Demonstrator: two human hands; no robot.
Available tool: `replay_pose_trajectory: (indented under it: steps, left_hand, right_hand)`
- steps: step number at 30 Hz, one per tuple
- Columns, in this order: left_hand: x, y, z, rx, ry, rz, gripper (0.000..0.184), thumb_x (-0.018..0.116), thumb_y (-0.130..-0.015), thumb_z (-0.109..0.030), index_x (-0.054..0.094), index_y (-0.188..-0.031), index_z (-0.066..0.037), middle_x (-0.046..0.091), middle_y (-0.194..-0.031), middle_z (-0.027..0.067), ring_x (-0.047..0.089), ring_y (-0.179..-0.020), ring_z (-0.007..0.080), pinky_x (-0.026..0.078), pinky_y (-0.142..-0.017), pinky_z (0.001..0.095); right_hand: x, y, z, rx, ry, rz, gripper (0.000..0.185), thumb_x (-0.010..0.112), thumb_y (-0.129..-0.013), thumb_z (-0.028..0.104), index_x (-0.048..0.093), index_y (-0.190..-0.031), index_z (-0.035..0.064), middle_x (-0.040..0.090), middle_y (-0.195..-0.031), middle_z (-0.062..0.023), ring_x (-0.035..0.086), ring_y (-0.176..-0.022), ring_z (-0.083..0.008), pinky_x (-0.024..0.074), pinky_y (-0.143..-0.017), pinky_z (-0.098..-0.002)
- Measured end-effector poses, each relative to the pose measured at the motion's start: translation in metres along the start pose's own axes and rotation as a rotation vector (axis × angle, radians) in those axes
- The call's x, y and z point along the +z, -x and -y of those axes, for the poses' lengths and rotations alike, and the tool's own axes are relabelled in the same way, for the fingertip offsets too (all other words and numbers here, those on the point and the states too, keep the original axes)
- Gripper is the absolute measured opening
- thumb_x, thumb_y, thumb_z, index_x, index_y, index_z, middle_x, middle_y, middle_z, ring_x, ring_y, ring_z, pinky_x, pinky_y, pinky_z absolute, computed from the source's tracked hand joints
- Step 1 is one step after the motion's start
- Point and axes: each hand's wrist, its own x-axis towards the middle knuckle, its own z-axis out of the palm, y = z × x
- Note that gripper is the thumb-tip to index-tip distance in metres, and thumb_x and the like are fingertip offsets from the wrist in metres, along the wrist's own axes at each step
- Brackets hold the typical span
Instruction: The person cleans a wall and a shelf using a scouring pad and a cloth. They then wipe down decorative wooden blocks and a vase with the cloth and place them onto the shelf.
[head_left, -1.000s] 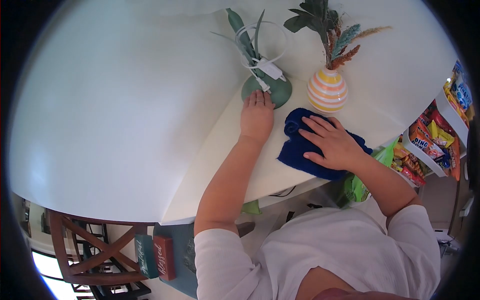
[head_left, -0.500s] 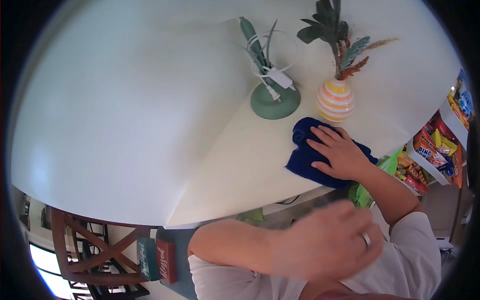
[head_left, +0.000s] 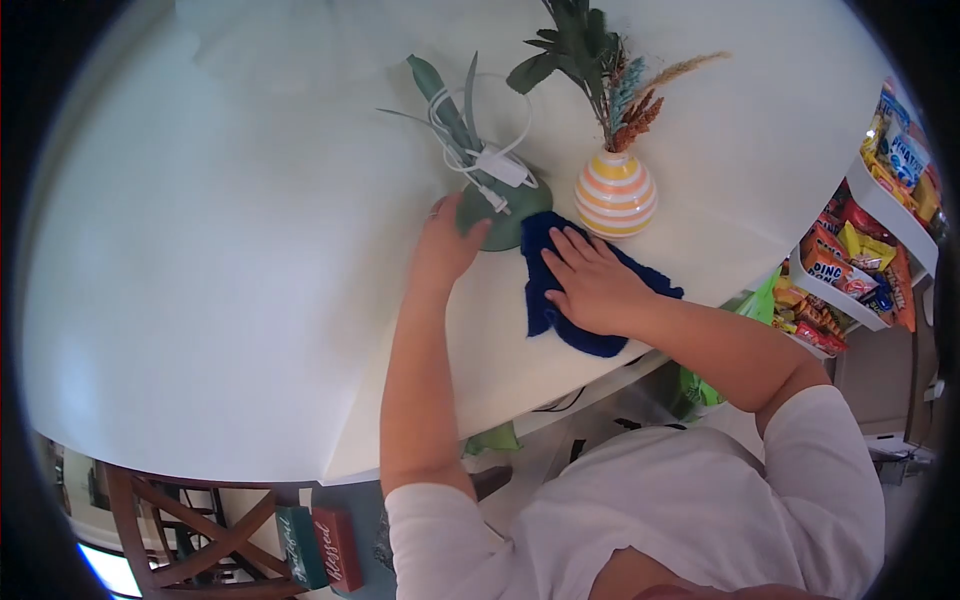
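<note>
Right hand (head_left: pixel 600 292) flat on the dark blue cloth (head_left: pixel 590 338), palm down, open, fingers spread across it! The palm hides the middle of the cloth, so whether any of it is pinched, I can't tell. The cloth lies rumpled near the front edge of the pale tabletop (head_left: pixel 500 360), one corner right up at the rim of the round green base (head_left: pixel 520 215); touching or just beside, too close to call.

Over to the left hand (head_left: pixel 446 246), at the left side of that base, thumb apart from the fingers, half open. The fingertips are soft and partly hidden, so I can't say whether it has a grip. Above the base rise green blades (head_left: pixel 440 95), looped by a white cord (head_left: pixel 530 115), with its plug (head_left: pixel 497 203) lying over the base.

Just right, the striped vase (head_left: pixel 616 195) stands behind the cloth, its leafy stems (head_left: pixel 590 60) cut off by the top of the view. At far right, snack packets (head_left: pixel 835 265) sit in white bins (head_left: pixel 893 217), partly lost in the dark border. And down at lower left, a wooden chair (head_left: pixel 215 548) is cut off too!
</note>
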Motion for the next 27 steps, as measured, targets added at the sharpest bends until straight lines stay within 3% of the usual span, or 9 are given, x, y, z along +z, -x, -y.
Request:
replay_pose_trajectory:
  steps: [3,6,9,18,22,27]
  left_hand:
    - [0.048,-0.028,0.024,0.076,0.08,-0.135,0.073,0.075,-0.073,-0.036,0.047,-0.128,0.002,0.05,-0.127,0.0255,0.05,-0.116,0.0382,0.041,-0.097,0.0431]
    - [0.049,-0.045,0.018,0.087,0.341,-0.004,0.077,0.08,-0.066,-0.039,0.05,-0.125,0.001,0.052,-0.123,0.0247,0.05,-0.116,0.0374,0.04,-0.096,0.0433]
    - [0.054,-0.058,0.026,0.093,0.369,0.034,0.074,0.082,-0.064,-0.04,0.055,-0.121,-0.001,0.054,-0.119,0.0219,0.051,-0.113,0.0357,0.041,-0.095,0.0419]
    - [0.05,-0.048,0.01,-0.123,0.43,0.038,0.062,0.082,-0.064,-0.039,0.063,-0.11,-0.002,0.067,-0.104,0.0159,0.063,-0.098,0.0307,0.047,-0.086,0.0383]
    - [0.06,-0.049,0.016,0.012,0.333,-0.085,0.059,0.079,-0.067,-0.04,0.063,-0.109,-0.001,0.065,-0.104,0.0188,0.061,-0.1,0.035,0.047,-0.086,0.0407]
    - [0.062,-0.046,0.017,-0.06,0.262,-0.054,0.056,0.076,-0.069,-0.04,0.062,-0.107,-0.001,0.062,-0.108,0.0214,0.057,-0.104,0.0373,0.045,-0.089,0.0414]
  right_hand:
    - [0.005,-0.004,0.0,0.002,-0.006,-0.009,0.057,0.046,-0.093,0.034,0.039,-0.135,-0.0042,0.029,-0.145,-0.026,0.027,-0.136,-0.0384,0.0217,-0.111,-0.05]
    - [0.005,-0.007,0.0,-0.003,-0.005,-0.009,0.058,0.047,-0.092,0.035,0.04,-0.135,-0.0034,0.029,-0.145,-0.0256,0.027,-0.136,-0.0379,0.022,-0.111,-0.0498]
    - [0.002,-0.009,0.0,-0.006,-0.027,0.002,0.059,0.048,-0.092,0.036,0.04,-0.135,-0.0026,0.029,-0.146,-0.0256,0.028,-0.136,-0.0378,0.0225,-0.111,-0.0494]
    - [0.0,-0.015,0.0,-0.011,-0.022,0.027,0.06,0.049,-0.091,0.037,0.039,-0.136,-0.001,0.029,-0.146,-0.025,0.029,-0.136,-0.0376,0.023,-0.111,-0.048]
    - [0.003,-0.017,-0.001,0.009,-0.026,0.018,0.061,0.049,-0.092,0.036,0.035,-0.139,-0.0003,0.027,-0.147,-0.0247,0.026,-0.137,-0.037,0.0229,-0.111,-0.048]
    - [0.012,-0.031,0.002,0.149,-0.118,-0.082,0.063,0.05,-0.092,0.032,0.03,-0.139,-0.0036,0.023,-0.147,-0.0283,0.025,-0.136,-0.0412,0.0228,-0.111,-0.0485]
